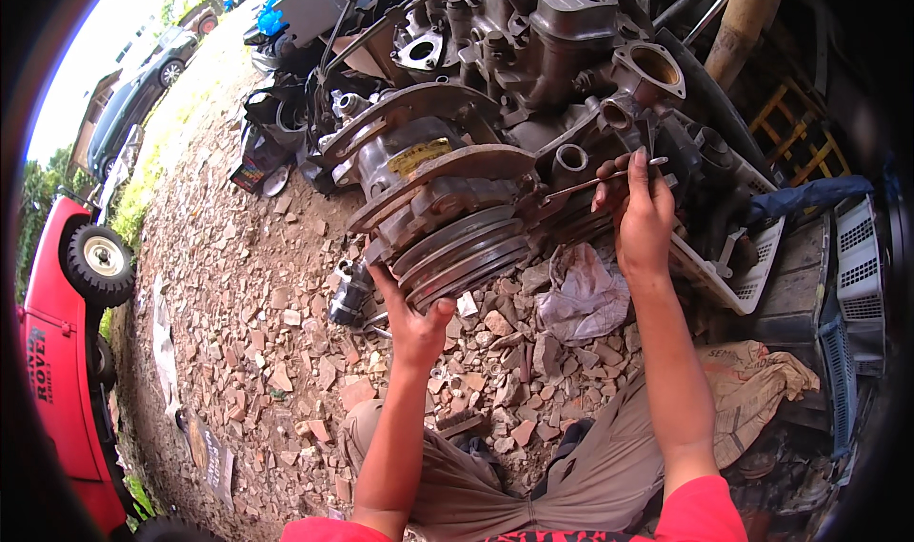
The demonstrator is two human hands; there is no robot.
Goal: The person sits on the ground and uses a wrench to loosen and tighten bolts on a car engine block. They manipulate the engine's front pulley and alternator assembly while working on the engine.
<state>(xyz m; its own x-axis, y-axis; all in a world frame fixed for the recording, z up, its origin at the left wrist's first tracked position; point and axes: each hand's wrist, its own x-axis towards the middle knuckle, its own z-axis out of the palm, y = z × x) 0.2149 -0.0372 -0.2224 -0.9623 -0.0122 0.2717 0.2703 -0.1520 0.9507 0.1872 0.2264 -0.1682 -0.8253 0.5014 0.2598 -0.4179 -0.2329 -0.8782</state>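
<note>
My left hand [414, 328] is at the lower left of a grooved metal pulley [462, 256], fingers along its rim and thumb below. The pulley sits on the near end of a greasy engine [419, 161], in front of a large round plate [447, 182] with a rusty edge. My right hand [643, 214] is raised to the right of the pulley, its fingers closed around a slim metal wrench [583, 188]. The wrench slants down leftward, its far end close to the engine; I cannot tell whether it touches.
Engine castings [571, 28] pile up behind. A white plastic crate [709, 275] and a beige sack [752, 390] are at the right, a crumpled pale bag [583, 295] on the rubble ground [257, 352]. A red vehicle [67, 352] stands at far left, a bamboo pole [743, 23] at upper right.
</note>
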